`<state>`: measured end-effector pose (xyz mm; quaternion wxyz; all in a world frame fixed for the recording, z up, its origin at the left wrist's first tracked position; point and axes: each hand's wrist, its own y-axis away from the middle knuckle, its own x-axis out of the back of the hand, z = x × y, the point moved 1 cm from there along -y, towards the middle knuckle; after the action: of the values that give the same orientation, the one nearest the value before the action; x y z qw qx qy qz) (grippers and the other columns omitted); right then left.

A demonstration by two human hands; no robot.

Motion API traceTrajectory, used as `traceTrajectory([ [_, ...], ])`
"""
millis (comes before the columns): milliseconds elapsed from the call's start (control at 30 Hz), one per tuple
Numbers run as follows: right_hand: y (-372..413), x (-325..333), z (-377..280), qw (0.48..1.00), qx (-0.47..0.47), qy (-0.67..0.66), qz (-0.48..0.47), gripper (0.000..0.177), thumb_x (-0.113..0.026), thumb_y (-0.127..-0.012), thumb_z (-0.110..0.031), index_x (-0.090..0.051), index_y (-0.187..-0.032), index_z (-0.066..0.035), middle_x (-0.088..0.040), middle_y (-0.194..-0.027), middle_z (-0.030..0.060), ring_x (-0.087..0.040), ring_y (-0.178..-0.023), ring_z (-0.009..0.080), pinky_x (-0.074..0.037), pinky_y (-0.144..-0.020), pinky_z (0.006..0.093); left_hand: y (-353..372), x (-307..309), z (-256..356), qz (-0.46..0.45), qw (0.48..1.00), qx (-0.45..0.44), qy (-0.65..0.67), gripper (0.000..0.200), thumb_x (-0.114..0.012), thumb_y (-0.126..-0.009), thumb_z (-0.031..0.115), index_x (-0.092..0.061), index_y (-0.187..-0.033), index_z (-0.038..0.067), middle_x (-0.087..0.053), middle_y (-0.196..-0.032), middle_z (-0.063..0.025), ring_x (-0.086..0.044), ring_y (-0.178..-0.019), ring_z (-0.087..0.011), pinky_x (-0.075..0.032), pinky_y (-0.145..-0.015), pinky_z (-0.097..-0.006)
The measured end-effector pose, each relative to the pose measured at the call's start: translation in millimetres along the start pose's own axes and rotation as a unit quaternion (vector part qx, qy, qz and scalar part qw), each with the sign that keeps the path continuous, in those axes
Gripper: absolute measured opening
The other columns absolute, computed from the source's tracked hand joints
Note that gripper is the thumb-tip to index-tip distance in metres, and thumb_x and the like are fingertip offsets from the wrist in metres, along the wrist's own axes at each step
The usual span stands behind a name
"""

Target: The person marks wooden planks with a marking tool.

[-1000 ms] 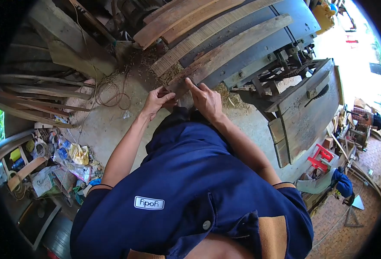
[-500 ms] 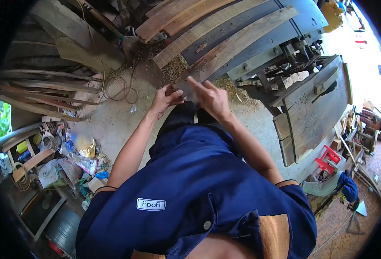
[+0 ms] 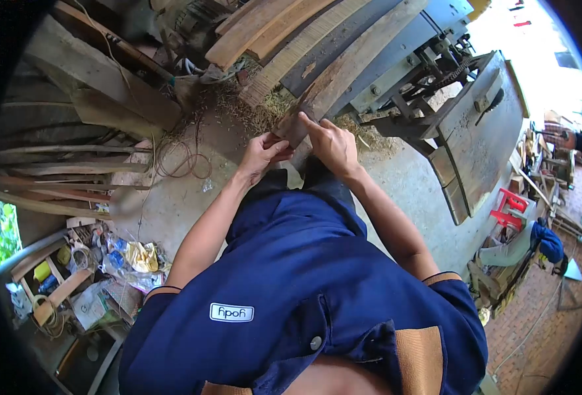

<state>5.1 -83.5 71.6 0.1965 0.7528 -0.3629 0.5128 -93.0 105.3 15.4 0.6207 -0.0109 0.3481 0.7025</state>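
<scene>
A long, curved wooden board [image 3: 358, 56] with a rough, darkened near end lies slanting across a grey machine table, its end projecting towards me. My left hand [image 3: 262, 158] is closed on the left corner of that end, thumb and fingers pinched at the wood. On the right edge rests my right hand [image 3: 333, 148], its index finger along the top face and the other fingers curled at the side. Part of the right hand's grip is hidden beneath the board.
More curved boards [image 3: 304, 56] lie alongside on the grey machine table [image 3: 386, 66]. A tilted wood-topped saw table [image 3: 478, 135] stands at right. Shavings [image 3: 245, 108] and a looped cord [image 3: 184, 161] are on the floor. Timber strips [image 3: 73, 168] are stacked at left, above clutter.
My right hand has come down from its raised, pointing pose onto the board's edge. My left hand stays at the board's end. The view has shifted slightly.
</scene>
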Motion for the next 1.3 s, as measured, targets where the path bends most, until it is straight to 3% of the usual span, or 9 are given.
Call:
traceTrajectory([
  [167, 6, -8, -4, 0.991, -0.039, -0.129, 0.024, 0.042, -0.061, -0.096, -0.018, -0.063, -0.138, -0.022, -0.066, -0.083, 0.0132, -0.067, -0.072, 0.0345, -0.054, -0.064, 0.0443, -5, 5, -1, -0.026, 0.999, 0.022, -0.024, 0.025, -0.069, -0.097, 0.015, -0.061, -0.112, -0.004, -0.07, -0.106, -0.0155, -0.073, -0.097, -0.0243, -0.062, -0.086, -0.036],
  [700, 24, -19, -5, 0.988, 0.093, -0.094, 0.08, 0.044, -0.064, -0.091, -0.021, -0.064, -0.135, -0.026, -0.067, -0.083, 0.0074, -0.068, -0.068, 0.0301, -0.057, -0.061, 0.0407, -3, 7, -22, -0.047, 0.999, 0.023, -0.01, 0.022, -0.071, -0.096, 0.014, -0.064, -0.109, -0.003, -0.071, -0.105, -0.0126, -0.073, -0.096, -0.0219, -0.061, -0.089, -0.0359],
  [833, 37, -11, -41, 0.997, 0.039, -0.053, -0.032, 0.043, -0.063, -0.092, -0.018, -0.066, -0.134, -0.027, -0.071, -0.084, 0.0075, -0.07, -0.066, 0.0253, -0.06, -0.062, 0.0388, -2, 13, -20, -0.096, 0.995, -0.021, -0.007, 0.024, -0.069, -0.097, 0.014, -0.065, -0.115, -0.002, -0.071, -0.11, -0.012, -0.071, -0.098, -0.0199, -0.06, -0.09, -0.035],
  [900, 27, -5, -37, 0.988, -0.01, -0.124, 0.09, 0.044, -0.063, -0.093, -0.012, -0.065, -0.136, -0.023, -0.072, -0.086, 0.0121, -0.068, -0.063, 0.0278, -0.055, -0.056, 0.0392, 6, 19, -21, -0.132, 0.991, -0.012, -0.028, 0.025, -0.066, -0.099, 0.013, -0.065, -0.118, -0.002, -0.071, -0.112, -0.0129, -0.07, -0.103, -0.0195, -0.059, -0.092, -0.0348],
  [1000, 18, 11, -21, 0.986, -0.09, -0.12, 0.069, 0.037, -0.064, -0.097, -0.02, -0.066, -0.134, -0.024, -0.072, -0.097, 0.0179, -0.068, -0.069, 0.0288, -0.054, -0.067, 0.039, 13, 33, -29, -0.051, 0.998, -0.028, 0.028, 0.026, -0.064, -0.1, 0.014, -0.064, -0.121, -0.002, -0.071, -0.114, -0.0136, -0.071, -0.101, -0.0196, -0.059, -0.09, -0.0329],
  [1067, 20, 3, -9, 0.981, -0.118, -0.136, 0.069, 0.037, -0.063, -0.098, -0.021, -0.066, -0.135, -0.023, -0.072, -0.101, 0.0185, -0.069, -0.069, 0.029, -0.054, -0.069, 0.0385, 5, 31, -21, 0.009, 0.997, -0.069, -0.04, 0.032, -0.068, -0.098, 0.019, -0.063, -0.123, -0.001, -0.072, -0.115, -0.0143, -0.072, -0.099, -0.0195, -0.06, -0.085, -0.0312],
  [1167, 25, -11, -15, 0.973, -0.147, -0.168, 0.058, 0.036, -0.06, -0.1, -0.024, -0.065, -0.136, -0.025, -0.072, -0.102, 0.019, -0.07, -0.077, 0.0326, -0.055, -0.072, 0.0411, 4, -2, 26, 0.125, 0.847, -0.282, -0.433, 0.041, -0.079, -0.088, 0.029, -0.067, -0.119, 0.005, -0.071, -0.1, -0.011, -0.071, -0.081, -0.0185, -0.057, -0.073, -0.0315],
  [1267, 28, -22, -14, 0.973, -0.128, -0.176, 0.078, 0.037, -0.057, -0.101, -0.027, -0.063, -0.137, -0.027, -0.072, -0.096, 0.0191, -0.071, -0.084, 0.037, -0.055, -0.074, 0.0448, -18, -6, 35, 0.086, 0.792, -0.343, -0.499, 0.03, -0.079, -0.087, 0.025, -0.071, -0.108, 0.005, -0.069, -0.091, -0.0104, -0.07, -0.077, -0.0209, -0.056, -0.07, -0.0331],
  [1300, 28, -20, -16, 0.976, -0.13, -0.158, 0.069, 0.037, -0.057, -0.101, -0.028, -0.063, -0.138, -0.027, -0.071, -0.094, 0.0189, -0.07, -0.083, 0.0372, -0.055, -0.073, 0.0453, -23, -8, 37, 0.084, 0.799, -0.317, -0.504, 0.022, -0.076, -0.086, 0.021, -0.071, -0.098, 0.003, -0.069, -0.095, -0.0145, -0.069, -0.082, -0.0322, -0.054, -0.073, -0.0407],
])
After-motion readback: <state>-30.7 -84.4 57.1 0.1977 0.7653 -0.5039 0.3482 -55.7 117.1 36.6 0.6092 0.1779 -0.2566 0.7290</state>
